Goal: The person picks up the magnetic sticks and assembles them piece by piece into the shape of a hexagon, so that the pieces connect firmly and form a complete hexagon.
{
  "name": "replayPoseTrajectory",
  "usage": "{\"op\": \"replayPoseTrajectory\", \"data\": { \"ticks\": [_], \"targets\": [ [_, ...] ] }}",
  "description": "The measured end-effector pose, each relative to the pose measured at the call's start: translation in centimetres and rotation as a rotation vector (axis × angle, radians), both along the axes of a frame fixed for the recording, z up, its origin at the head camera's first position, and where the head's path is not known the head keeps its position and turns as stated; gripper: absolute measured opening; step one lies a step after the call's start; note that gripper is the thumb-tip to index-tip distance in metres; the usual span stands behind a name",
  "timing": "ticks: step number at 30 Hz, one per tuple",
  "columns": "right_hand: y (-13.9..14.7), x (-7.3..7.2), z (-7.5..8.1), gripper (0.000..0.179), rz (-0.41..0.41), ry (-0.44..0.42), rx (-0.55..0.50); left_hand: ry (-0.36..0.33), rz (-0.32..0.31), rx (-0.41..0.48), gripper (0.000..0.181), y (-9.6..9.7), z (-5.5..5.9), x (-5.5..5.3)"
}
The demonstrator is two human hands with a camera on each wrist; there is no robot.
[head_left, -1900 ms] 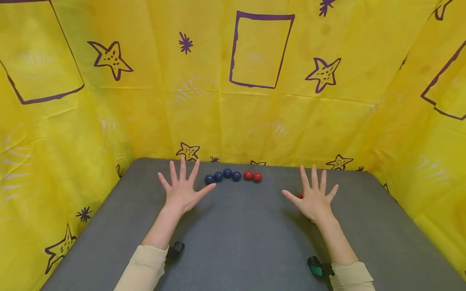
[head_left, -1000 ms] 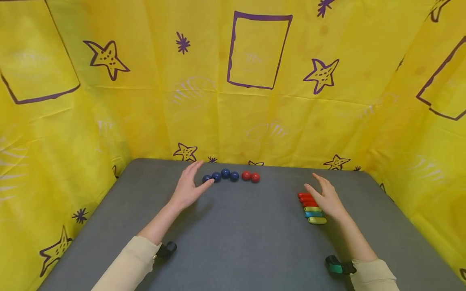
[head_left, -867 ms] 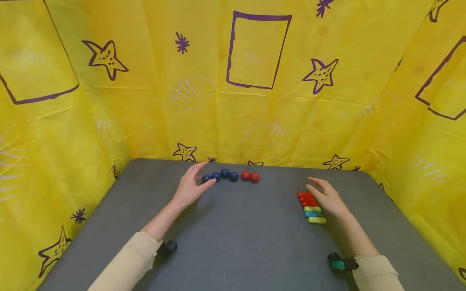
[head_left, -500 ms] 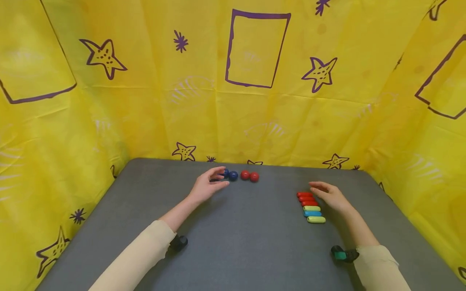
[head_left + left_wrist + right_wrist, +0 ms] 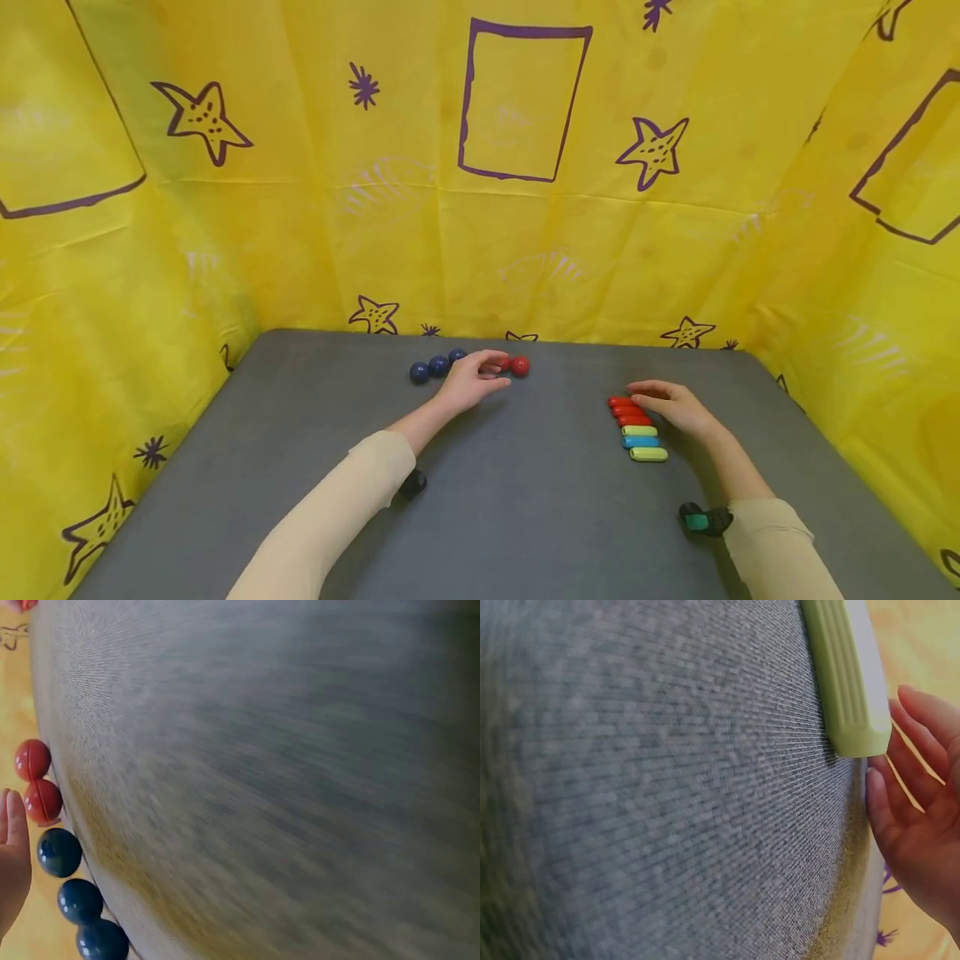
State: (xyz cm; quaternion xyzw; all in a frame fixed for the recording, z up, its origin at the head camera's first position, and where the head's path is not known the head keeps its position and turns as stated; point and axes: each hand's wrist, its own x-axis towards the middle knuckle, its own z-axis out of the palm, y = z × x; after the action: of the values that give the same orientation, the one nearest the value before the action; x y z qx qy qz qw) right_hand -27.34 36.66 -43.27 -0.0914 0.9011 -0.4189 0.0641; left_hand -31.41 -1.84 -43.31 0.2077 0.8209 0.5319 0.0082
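My left hand [image 5: 465, 385] hovers at the row of balls at the table's back, fingers loosely bent and nothing between them. It partly covers one of two red balls; the other red ball [image 5: 520, 367] shows past the fingertips. Shiny blue balls [image 5: 439, 366] sit left of it, and the left wrist view has a blue ball [image 5: 59, 853] right beside the hand. My right hand [image 5: 677, 408] is at the right, thumb and fingers apart over the ends of stacked red bars [image 5: 622, 402]. A ribbed yellow-green bar [image 5: 847, 682] is near its fingers in the right wrist view.
Nearer me in the same column lie a blue bar [image 5: 641, 442] and another yellow-green bar [image 5: 648, 455]. The grey table [image 5: 525, 500] ends at a yellow patterned cloth [image 5: 405, 233] that rises behind and on both sides. Each wrist wears a black strapped device [image 5: 705, 520].
Both hands have gone from spread fingers to loosely bent ones. My left hand moved right along the blue balls to the red ones; my right shifted slightly, uncovering the bars. The balls and bars stay put.
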Motion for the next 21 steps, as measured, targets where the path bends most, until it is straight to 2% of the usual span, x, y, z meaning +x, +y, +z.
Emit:
{"op": "replayPoseTrajectory", "data": {
  "ticks": [4,8,15,17,21],
  "targets": [
    [-0.1,-0.1,0.1,0.044,0.006,-0.014,-0.003,0.054,-0.002,-0.019,0.042,1.2,-0.3,-1.1],
    [-0.1,-0.1,0.1,0.043,0.010,-0.027,0.011,0.091,0.019,-0.077,0.041,2.1,-0.5,-2.0],
    [0.1,-0.4,-0.2,0.042,0.001,-0.024,0.046,0.214,0.063,-0.302,0.039,2.8,-0.5,-3.0],
    [0.2,-0.6,-0.3,0.041,-0.001,-0.026,0.054,0.240,0.058,-0.365,0.040,2.9,-0.5,-3.3],
    [0.3,-0.8,-0.2,0.039,-0.002,-0.028,0.067,0.263,0.024,-0.436,0.041,3.3,-0.3,-3.7]
  ]
}}
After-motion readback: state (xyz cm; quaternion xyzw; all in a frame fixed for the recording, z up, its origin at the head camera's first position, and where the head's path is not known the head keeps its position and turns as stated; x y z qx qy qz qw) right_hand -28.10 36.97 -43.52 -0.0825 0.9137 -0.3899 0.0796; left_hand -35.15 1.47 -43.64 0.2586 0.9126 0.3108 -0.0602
